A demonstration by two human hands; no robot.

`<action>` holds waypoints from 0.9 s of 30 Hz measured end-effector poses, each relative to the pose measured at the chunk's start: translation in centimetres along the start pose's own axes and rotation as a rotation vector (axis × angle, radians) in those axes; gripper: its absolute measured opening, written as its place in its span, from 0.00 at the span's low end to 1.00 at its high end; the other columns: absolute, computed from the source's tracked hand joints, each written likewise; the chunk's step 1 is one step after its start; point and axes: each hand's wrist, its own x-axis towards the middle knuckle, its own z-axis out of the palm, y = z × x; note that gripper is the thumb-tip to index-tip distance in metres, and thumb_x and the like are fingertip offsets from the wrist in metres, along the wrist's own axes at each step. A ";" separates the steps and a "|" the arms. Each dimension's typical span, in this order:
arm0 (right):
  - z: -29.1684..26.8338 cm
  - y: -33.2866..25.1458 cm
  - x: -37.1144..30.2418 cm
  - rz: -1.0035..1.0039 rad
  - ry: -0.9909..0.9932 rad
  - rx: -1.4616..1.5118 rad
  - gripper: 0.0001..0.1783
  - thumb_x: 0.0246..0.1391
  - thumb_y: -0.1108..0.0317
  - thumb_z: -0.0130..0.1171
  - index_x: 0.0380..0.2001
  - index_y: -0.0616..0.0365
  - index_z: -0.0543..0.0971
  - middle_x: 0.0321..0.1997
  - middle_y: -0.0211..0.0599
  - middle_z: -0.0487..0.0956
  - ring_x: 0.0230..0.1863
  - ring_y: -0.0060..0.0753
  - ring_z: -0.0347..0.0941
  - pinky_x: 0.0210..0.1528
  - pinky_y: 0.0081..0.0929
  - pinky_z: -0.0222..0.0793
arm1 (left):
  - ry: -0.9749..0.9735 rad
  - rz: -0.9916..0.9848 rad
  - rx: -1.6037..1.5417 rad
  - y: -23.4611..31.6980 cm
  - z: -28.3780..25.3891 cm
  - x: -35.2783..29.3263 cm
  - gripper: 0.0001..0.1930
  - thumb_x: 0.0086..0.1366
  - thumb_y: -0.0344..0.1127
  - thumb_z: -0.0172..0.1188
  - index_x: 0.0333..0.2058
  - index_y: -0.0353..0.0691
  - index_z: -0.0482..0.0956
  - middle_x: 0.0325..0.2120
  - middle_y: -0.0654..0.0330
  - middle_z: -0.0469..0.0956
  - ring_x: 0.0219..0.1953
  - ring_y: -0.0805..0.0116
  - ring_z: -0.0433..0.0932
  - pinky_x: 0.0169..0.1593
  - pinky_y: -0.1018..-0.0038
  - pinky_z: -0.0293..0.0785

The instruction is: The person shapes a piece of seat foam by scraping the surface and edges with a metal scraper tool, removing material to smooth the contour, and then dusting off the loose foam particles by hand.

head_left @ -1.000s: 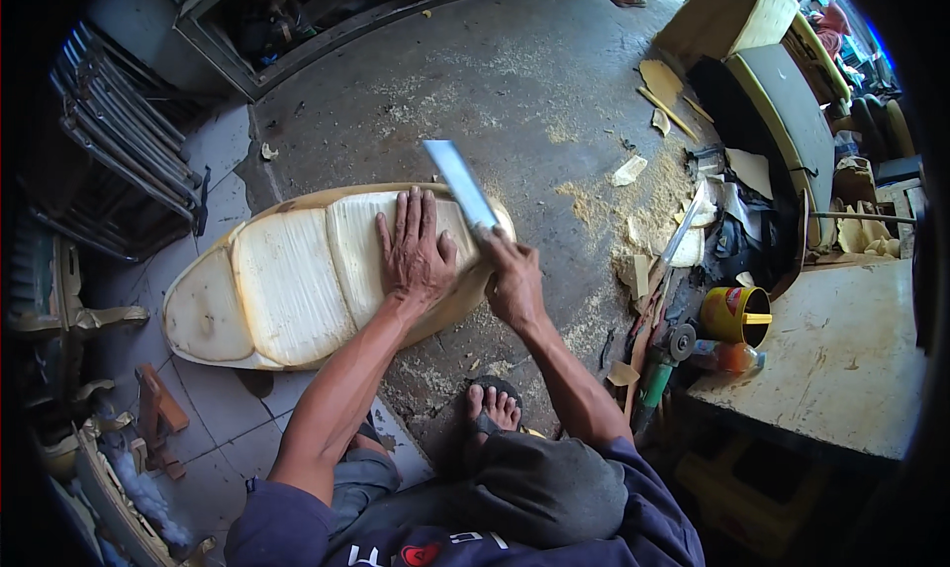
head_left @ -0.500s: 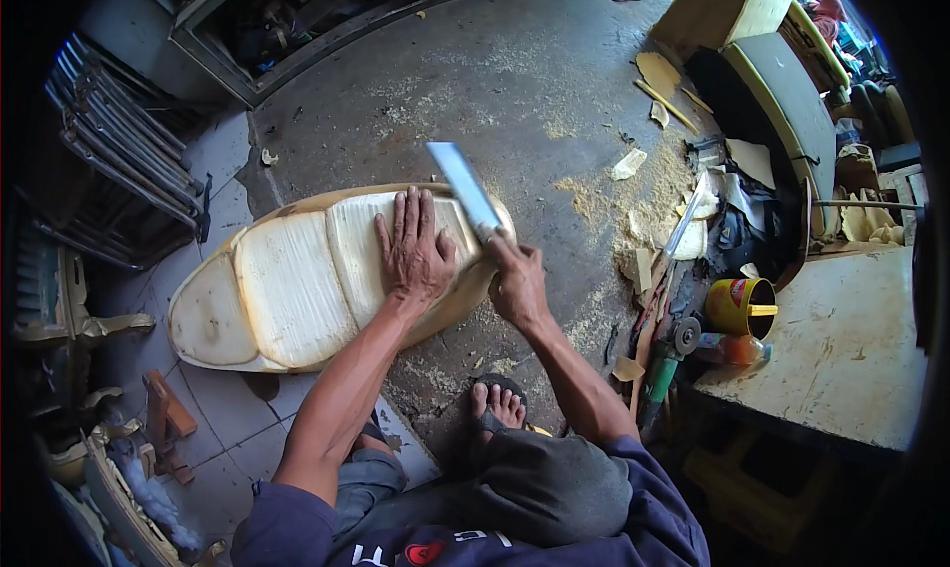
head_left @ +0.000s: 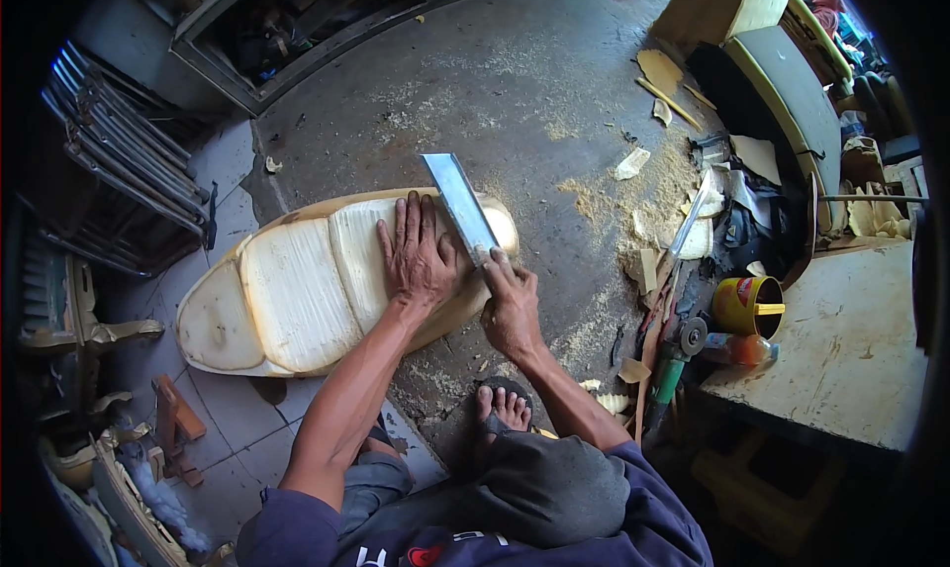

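Note:
A long cream foam seat pad (head_left: 302, 295), grooved into padded sections, lies slantwise on the floor in front of me. My left hand (head_left: 422, 255) rests flat on its upper face, the fingers stretched out and pressing on the foam. In my right hand (head_left: 512, 305) is the near end of a long, flat, shiny metal tool (head_left: 455, 203) with a raised edge. The tool lies across the right end of the pad and points away to the far left. Whether it touches the foam there, I cannot tell.
Foam scraps (head_left: 631, 163) and crumbs litter the floor to the right. An angle grinder (head_left: 679, 354) lies beside a yellow tin (head_left: 747, 306) and a worn bench top (head_left: 831, 339). Stacked metal frames (head_left: 129, 161) stand at the left, with a brown wooden piece (head_left: 178, 409) nearer.
My right hand has drawn the metal tool slightly down and toward me, so more of the pad's right end shows. My left hand stays flat on the foam.

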 end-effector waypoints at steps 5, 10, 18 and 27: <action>-0.4 1.5 1.5 0.219 -0.032 0.055 0.40 0.55 0.84 0.50 0.70 0.38 0.69 0.75 0.46 0.64 0.66 0.64 0.61 0.62 0.62 0.66 | 0.030 0.038 -0.015 0.6 0.5 0.0 0.37 0.68 0.46 0.47 0.73 0.37 0.56 0.75 0.50 0.52 0.78 0.52 0.46 0.76 0.43 0.31; 0.4 3.0 1.7 0.193 0.040 0.083 0.43 0.54 0.83 0.49 0.72 0.35 0.66 0.78 0.43 0.61 0.68 0.63 0.58 0.64 0.63 0.63 | -0.020 0.030 0.019 0.9 0.0 0.3 0.37 0.69 0.44 0.46 0.73 0.37 0.53 0.75 0.49 0.51 0.78 0.52 0.45 0.77 0.44 0.33; 0.8 2.9 -0.1 0.222 0.055 0.066 0.44 0.54 0.83 0.51 0.73 0.36 0.65 0.78 0.42 0.61 0.66 0.62 0.60 0.64 0.58 0.66 | -0.023 0.028 0.015 0.7 -0.5 0.6 0.37 0.69 0.45 0.47 0.74 0.37 0.53 0.75 0.49 0.50 0.78 0.51 0.44 0.76 0.43 0.33; 0.0 4.2 0.1 0.399 0.016 0.092 0.41 0.53 0.81 0.55 0.70 0.40 0.67 0.76 0.43 0.63 0.69 0.64 0.58 0.63 0.68 0.62 | -0.032 0.029 0.008 1.6 0.3 0.6 0.37 0.69 0.45 0.45 0.74 0.38 0.52 0.76 0.50 0.50 0.78 0.51 0.44 0.76 0.44 0.32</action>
